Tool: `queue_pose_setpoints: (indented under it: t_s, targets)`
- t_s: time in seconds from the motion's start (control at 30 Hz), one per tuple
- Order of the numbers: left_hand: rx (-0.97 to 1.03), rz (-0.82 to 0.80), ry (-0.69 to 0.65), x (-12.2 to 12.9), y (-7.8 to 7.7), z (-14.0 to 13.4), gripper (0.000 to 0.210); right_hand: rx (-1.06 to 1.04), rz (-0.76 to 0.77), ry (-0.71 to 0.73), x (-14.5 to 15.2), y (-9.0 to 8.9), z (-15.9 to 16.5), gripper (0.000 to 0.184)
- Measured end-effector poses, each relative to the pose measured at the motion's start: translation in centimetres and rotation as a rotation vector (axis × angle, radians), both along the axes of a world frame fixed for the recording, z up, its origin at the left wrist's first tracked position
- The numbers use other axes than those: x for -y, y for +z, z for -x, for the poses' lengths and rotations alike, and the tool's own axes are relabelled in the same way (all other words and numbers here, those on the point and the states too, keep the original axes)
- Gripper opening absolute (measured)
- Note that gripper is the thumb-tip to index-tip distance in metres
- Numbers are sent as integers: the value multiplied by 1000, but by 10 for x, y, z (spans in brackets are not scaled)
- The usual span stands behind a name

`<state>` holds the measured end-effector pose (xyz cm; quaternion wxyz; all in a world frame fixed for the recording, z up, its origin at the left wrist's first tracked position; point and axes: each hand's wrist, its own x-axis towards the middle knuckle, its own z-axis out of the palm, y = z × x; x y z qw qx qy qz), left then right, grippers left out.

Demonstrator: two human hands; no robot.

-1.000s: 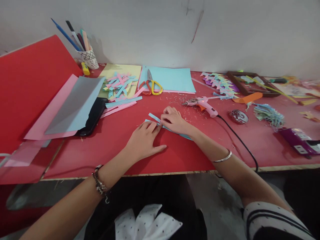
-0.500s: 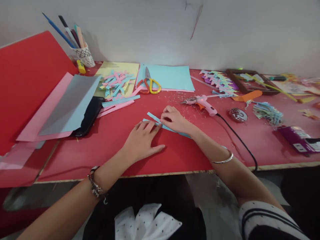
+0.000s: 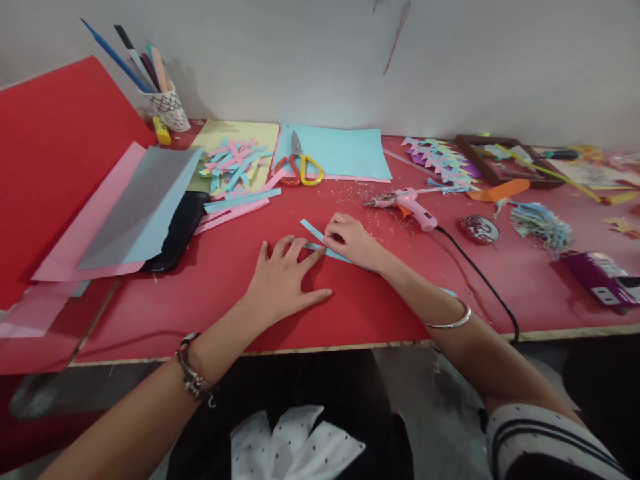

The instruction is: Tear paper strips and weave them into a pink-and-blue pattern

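"Where is the blue paper strip (image 3: pixel 312 231) to be found?"

"It is laid on the red table top (image 3: pixel 370 303), partly covered by the fingers of both hands. Two blue lengths are shown, set at a slight angle; whether they are one folded strip or two cannot be told."

"How far has it been taken?"

"Midway, it may be judged: it has been cut narrow, but no finished shape is seen there."

"And how are the hands held?"

"The left hand (image 3: pixel 280 280) is spread palm down, its forefinger rested at the strip, with nothing gripped. By the right hand (image 3: pixel 353 241), the strip appears to be pinched between thumb and forefinger, the other fingers being curled in."

"What is shown farther out?"

"Much cutting seems to be done: short pieces are heaped in a pastel pile (image 3: pixel 235 160), and longer strips (image 3: pixel 245 201) are laid just in front. A zigzag paper band (image 3: pixel 443 162) seems already put together. The blue sheet (image 3: pixel 355 152) is left whole, with the scissors (image 3: pixel 296 148) rested partly on it. The pink glue gun (image 3: pixel 407 202) is held by neither hand."
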<state>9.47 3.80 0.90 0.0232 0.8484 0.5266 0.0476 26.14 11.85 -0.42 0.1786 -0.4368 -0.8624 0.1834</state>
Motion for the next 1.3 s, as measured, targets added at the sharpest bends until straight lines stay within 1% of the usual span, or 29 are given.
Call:
queue_pose_setpoints:
  t_s: [0.13, 0.33, 0.47, 0.57, 0.63, 0.7, 0.9, 1.03, 1.17, 1.3]
  targets:
    - [7, -11, 9, 0, -1, 0, 64, -10, 11, 13, -1, 3, -2, 17]
    - [-3, -5, 16, 1, -1, -1, 65, -14, 69, 116, 2, 14, -12, 18]
    - [-3, -71, 11, 3, -3, 1, 62, 20, 90, 159, 1, 17, -15, 17]
    - [12, -104, -71, 3, -4, 1, 57, 28, 98, 137, 4, 19, -11, 18]
    - [29, -72, -148, 3, -3, 0, 56, 11, 127, 98, 9, 21, -6, 18]
    - [41, -32, -180, 3, -3, 0, 56, -1, 161, 66, 14, 23, -1, 17]
    - [39, 0, -121, 4, -3, -2, 59, 34, 169, 45, 17, 27, 1, 18]
    - [27, -6, -109, 4, -2, -3, 60, 14, 162, 74, 14, 24, -1, 19]
    - [20, -13, -109, 4, 0, -3, 57, 8, 133, 98, 12, 19, -2, 22]
    - [-3, 2, -113, 3, 2, -3, 59, 12, 147, 75, 11, 19, -2, 20]
